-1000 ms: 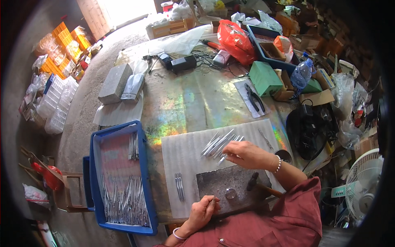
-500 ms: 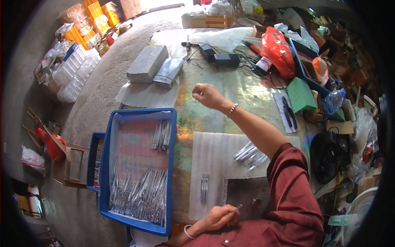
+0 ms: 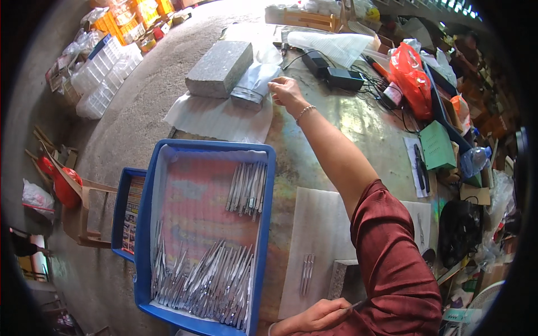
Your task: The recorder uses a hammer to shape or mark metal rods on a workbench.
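Clenched with the left grip (image 3: pixel 322 316) round a slim dark piece (image 3: pixel 357 304), apparently metal, low by the maroon sleeve (image 3: pixel 389 241), with only a short end showing past the fingers; probably stiff, light and smooth, apt to turn or slide between dry fingertips; best taken at mid-length between thumb and forefinger, clear of any narrow tip.

Stretched far over the table (image 3: pixel 314 162) with the right grip (image 3: pixel 287 94), fingers curled, right at the edge of a silvery packet (image 3: pixel 255 81); cannot tell whether pinching it or merely resting alongside. Lying on a small grey block (image 3: pixel 246 104), in the case of that packet, just beside a large grey block (image 3: pixel 218 70); likely light, limp and slick, easily creased; best picked up by a loose edge or corner, without squeezing the middle. Likely heavy, hard and rough, by contrast, in the case of the large block; better gripped on two opposite sides.

Laid in the blue tray (image 3: pixel 271 185): a small bunch of metal pieces (image 3: pixel 246 190) toward the far right corner, and a large heap of metal pieces (image 3: pixel 213 280) nearer; on the white sheet (image 3: pixel 314 218), three metal pieces (image 3: pixel 307 274) side by side; probably rigid, prone to tangle and roll, so best lifted singly.
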`<state>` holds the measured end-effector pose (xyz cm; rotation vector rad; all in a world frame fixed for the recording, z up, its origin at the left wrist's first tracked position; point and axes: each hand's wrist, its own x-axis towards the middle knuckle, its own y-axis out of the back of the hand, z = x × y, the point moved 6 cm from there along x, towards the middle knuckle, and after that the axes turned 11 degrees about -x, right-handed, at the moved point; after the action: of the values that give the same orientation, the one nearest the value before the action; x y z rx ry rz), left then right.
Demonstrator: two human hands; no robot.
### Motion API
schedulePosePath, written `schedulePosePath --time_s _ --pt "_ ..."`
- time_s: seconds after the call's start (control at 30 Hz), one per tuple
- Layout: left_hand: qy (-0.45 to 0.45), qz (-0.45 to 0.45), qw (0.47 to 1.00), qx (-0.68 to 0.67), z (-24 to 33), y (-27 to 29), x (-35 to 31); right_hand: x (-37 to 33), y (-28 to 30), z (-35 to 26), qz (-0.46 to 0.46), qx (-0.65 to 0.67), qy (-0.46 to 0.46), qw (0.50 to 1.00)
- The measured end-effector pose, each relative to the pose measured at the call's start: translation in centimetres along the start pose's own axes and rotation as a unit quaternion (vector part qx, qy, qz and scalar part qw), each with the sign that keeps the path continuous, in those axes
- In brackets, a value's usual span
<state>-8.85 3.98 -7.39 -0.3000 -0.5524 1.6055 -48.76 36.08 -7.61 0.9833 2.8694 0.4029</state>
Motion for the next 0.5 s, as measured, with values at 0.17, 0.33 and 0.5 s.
schedulePosePath --time_s 0.17,0.33,0.5 --pt "-0.016 -0.015 0.999 -0.032 1.0 0.1 0.6 0.8 -1.1 0.7 -0.019 0.105 -0.076 0.991" --pt "-0.038 -0.012 0.998 -0.046 0.3 0.2 0.5 1.0 -1.5 0.2 -0.028 0.141 -0.064 0.988" --pt "-0.045 -0.008 0.998 -0.05 -1.7 0.2 -0.2 0.9 -1.9 -1.6 0.019 0.047 0.046 0.998"
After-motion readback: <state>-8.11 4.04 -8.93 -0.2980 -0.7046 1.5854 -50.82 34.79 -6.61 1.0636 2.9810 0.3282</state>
